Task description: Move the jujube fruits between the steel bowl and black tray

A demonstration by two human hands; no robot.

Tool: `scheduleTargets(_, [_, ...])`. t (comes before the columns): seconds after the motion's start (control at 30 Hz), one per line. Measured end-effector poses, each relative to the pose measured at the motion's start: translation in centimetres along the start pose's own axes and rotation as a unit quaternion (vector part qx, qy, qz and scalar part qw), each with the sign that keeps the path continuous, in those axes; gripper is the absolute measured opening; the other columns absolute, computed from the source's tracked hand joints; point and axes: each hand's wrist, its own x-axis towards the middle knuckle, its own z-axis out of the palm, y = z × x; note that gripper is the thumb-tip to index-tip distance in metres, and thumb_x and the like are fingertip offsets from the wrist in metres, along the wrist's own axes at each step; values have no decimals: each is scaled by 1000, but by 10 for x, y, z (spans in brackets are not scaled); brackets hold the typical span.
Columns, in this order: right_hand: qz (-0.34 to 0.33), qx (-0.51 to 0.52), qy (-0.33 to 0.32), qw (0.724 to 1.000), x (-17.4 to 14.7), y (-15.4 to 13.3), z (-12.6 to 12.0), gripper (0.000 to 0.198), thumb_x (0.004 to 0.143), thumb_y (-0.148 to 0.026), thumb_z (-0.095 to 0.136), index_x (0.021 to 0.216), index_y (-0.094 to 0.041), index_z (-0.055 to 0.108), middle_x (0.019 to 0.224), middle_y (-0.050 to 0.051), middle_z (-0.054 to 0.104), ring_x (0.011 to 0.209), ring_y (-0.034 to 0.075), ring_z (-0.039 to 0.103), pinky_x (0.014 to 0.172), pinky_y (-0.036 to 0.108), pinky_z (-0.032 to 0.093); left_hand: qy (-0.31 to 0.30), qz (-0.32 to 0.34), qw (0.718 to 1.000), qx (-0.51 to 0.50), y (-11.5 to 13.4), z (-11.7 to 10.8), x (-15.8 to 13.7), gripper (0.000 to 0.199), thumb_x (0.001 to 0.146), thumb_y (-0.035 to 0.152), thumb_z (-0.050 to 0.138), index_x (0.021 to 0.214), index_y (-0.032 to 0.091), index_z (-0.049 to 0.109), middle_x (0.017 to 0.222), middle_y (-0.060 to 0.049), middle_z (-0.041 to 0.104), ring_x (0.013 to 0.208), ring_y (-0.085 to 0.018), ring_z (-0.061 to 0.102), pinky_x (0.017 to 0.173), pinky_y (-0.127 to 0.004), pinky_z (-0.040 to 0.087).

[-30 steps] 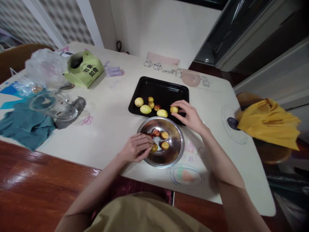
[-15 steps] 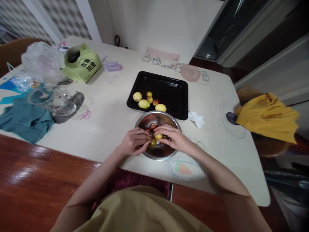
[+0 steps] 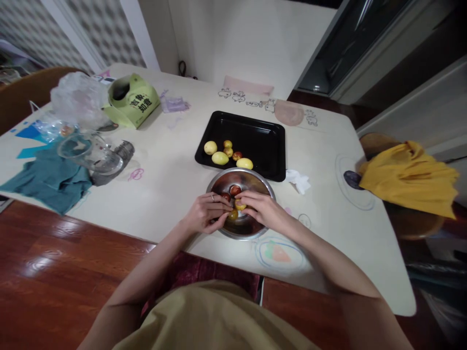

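A steel bowl (image 3: 242,237) stands near the table's front edge with several small red and yellow jujube-like fruits inside. My right hand (image 3: 261,208) reaches in from the right, its thumb and fingers curled around a yellow fruit (image 3: 240,204). From the left, my left hand (image 3: 208,214), a ring on one finger, closes its fingertips at a yellow-brown fruit (image 3: 232,214). Two dark red fruits, one of them this red fruit (image 3: 235,190), lie behind the fingers. Just beyond the bowl, a black tray (image 3: 255,131) holds larger yellow fruits (image 3: 220,158) and smaller brownish ones (image 3: 237,155).
A crumpled white tissue (image 3: 298,181) lies right of the tray. At the left are a teal cloth (image 3: 54,177), a clear pitcher (image 3: 91,153) on its side, a green box (image 3: 136,104) and a plastic bag (image 3: 78,99). Yellow cloth (image 3: 408,177) drapes a chair at the right.
The view has shifted slightly, so the table's things appear a little to the right. In the bowl, my right fingers have shifted slightly around the yellow fruit; both hands stay there.
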Motion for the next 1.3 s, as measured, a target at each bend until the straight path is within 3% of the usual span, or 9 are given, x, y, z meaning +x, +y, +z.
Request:
scheduleTargets(0.3, [-24,-6,41,999,-2,5,-4,16,105,-21,64,106,-23,80,121,10,80,112,26,78,97,46,68,10,-1,1000,-14,-1,-1,1,22,99,16,56,98,21,78,92,-4,86,91,-20,82,79,-35,62])
scheduleTargets(0.4, [-64,10,124,990,-9,9,-9,16,105,-24,64,112,-24,79,114,10,81,108,26,78,94,46,67,28,-27,998,-42,0,-7,2,26,103,18,54,106,20,79,100,-7,85,100,-22,80,87,-38,64])
scheduleTargets(0.57, [-112,-7,268,957,-32,30,-3,29,109,-21,50,120,-19,77,109,14,81,113,30,77,93,51,66,75,-173,982,8,-17,-30,20,31,107,23,53,132,20,72,125,-12,77,119,-24,73,103,-42,62])
scheduleTargets(0.67, [-128,-41,280,951,-41,43,4,38,112,-29,43,125,-18,76,117,17,80,120,32,74,95,54,65,24,-192,978,72,-45,-42,45,34,104,23,57,136,21,69,140,-13,70,130,-26,68,112,-43,58])
scheduleTargets(0.77, [-129,-54,264,954,-43,49,9,43,113,-32,38,128,-17,75,121,17,79,124,33,72,97,55,64,-43,-205,970,122,-76,-44,77,31,101,20,59,130,20,71,134,-12,73,127,-26,69,113,-43,56])
scheduleTargets(0.87, [-132,-58,260,955,-42,49,10,43,113,-30,37,128,-17,75,121,17,79,124,32,71,98,54,64,-131,-271,934,191,-96,-35,106,29,96,23,68,125,18,73,128,-12,74,119,-28,72,107,-41,58])
scheduleTargets(1.03, [-138,-61,268,951,-41,49,11,42,111,-27,38,127,-16,75,117,17,79,120,31,72,95,51,64,-185,-361,863,302,-98,-10,128,29,92,30,75,120,21,74,123,-10,73,109,-29,74,88,-33,59])
scheduleTargets(1.3, [-140,-75,272,949,-40,50,12,41,110,-26,38,125,-16,75,115,16,78,118,30,72,96,51,64,-193,-362,848,335,-94,3,134,33,92,17,73,124,20,67,125,-12,70,112,-29,73,85,-33,57])
